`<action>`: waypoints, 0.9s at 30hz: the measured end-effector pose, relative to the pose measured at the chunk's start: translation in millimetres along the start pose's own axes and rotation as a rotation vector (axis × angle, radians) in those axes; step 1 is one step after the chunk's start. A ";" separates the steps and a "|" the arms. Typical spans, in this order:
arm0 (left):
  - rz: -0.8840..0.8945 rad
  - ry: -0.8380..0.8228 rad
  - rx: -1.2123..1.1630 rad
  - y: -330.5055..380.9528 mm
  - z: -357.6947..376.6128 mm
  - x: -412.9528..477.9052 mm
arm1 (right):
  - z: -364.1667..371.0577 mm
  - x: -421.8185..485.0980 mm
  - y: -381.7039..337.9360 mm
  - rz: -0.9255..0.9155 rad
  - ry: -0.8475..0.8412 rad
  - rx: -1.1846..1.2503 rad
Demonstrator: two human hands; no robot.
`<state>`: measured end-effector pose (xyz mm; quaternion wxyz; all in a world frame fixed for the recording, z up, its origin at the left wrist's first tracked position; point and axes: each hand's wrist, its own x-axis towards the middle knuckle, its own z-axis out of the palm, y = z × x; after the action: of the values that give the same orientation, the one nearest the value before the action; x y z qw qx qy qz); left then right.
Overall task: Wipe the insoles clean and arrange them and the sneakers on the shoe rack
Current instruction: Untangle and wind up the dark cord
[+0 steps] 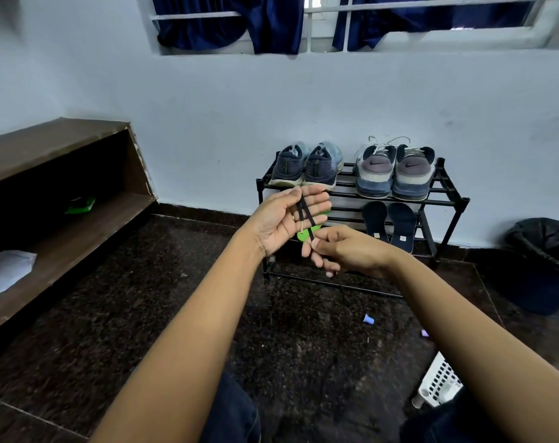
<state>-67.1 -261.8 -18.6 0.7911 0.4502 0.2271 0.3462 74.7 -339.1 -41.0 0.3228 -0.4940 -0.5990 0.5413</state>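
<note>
My left hand [281, 219] is held palm up in front of the black shoe rack [444, 203], with a black lace [303, 212] lying across its straight fingers and pinned under the thumb. My right hand [345, 247] pinches the lace's lower end just below. A bit of green insole [303, 235] shows behind my hands on the middle shelf. Two dark blue insoles [388, 223] lean side by side on that shelf to the right. On the top shelf stand a navy pair of sneakers [303, 167] and a grey pair [396, 174], heels toward me.
A low wooden shelf unit [64, 199] runs along the left wall. A dark bin with a black liner [540, 266] stands at the right. A white perforated basket [441, 382] sits by my right knee. A small blue cap [368, 319] lies on the dark floor.
</note>
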 end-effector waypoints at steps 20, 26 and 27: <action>0.159 0.166 0.102 -6.9 1.7 4.5 | -6.5 -8.1 -4.4 0.199 -0.257 -0.256; 0.145 0.174 0.227 -11.1 -1.5 4.9 | -13.3 -15.2 -9.7 0.120 -0.343 -0.155; 0.138 0.163 0.257 -12.8 -2.2 5.2 | -16.1 -16.7 -11.8 0.088 -0.348 -0.115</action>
<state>-60.8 -261.2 -31.0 0.6805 0.5325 0.3016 0.4031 91.8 -348.7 -23.8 0.1617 -0.4363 -0.6535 0.5970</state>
